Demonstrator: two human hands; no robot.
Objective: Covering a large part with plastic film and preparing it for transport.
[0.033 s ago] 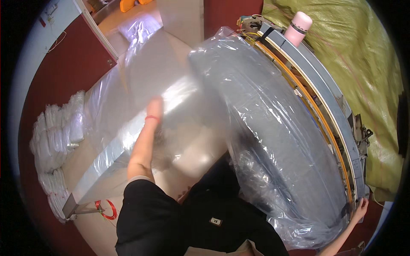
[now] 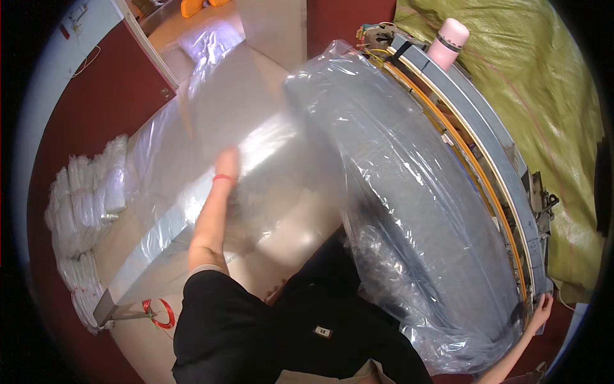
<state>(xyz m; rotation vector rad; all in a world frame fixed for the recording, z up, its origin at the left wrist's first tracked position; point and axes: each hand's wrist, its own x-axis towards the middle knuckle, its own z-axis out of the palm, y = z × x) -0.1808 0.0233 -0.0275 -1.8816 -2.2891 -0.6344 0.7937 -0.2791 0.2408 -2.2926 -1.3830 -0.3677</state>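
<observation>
My left hand [image 2: 228, 164], with a red band on its wrist, is over a sheet of clear plastic film [image 2: 236, 96] that spreads across the left side. Motion blur smears its fingers, so their grip does not show. Far to the lower right, my right hand [image 2: 542, 310] has its fingers bent around the near end of a long grey metal bar [image 2: 495, 121]. Along that bar runs an orange strip [image 2: 470, 157]. Between my hands, a large crumpled mass of clear plastic film [image 2: 409, 173] lies over a grey surface beside the bar.
Several bundles of folded clear bags [image 2: 89, 192] are stacked at the left. A coil of red cord [image 2: 167, 313] hangs near a metal bracket [image 2: 105, 307]. A pink bottle [image 2: 448, 43] stands behind the bar, against a yellow-green woven sheet [image 2: 511, 83].
My left hand has shifted slightly to the left over the film. My right hand stays at the bar's end, and the plastic looks nearly the same.
</observation>
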